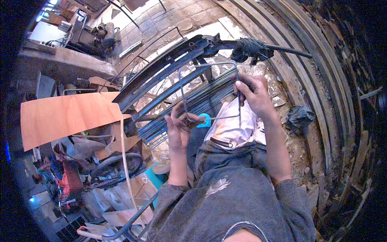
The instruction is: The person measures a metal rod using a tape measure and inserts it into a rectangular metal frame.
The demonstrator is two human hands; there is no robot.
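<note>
Fingers of your left hand (177,126) and right hand (256,97) clamp the wire frame (219,118) over the rod bundle (201,97); grip evenly, avoiding twist.

The floor (183,20) is paved with pale, worn slabs; beyond its right edge, long parallel lengths of dusty stock (310,68) are laid, whether of wood or metal cannot be told. A crumpled black plastic bag (300,119) is seen just beside them. At the floor's left edge, a low, rough ledge (76,62) is built, with a power strip (42,46) placed near its left end. Nearer than the ledge, an orange-brown wood-grained panel (68,119) and a black-tyred wheel (139,162) are surrounded by clutter. Bright light (39,17) is admitted at the far left; the right side is sunk in shadow.
</note>
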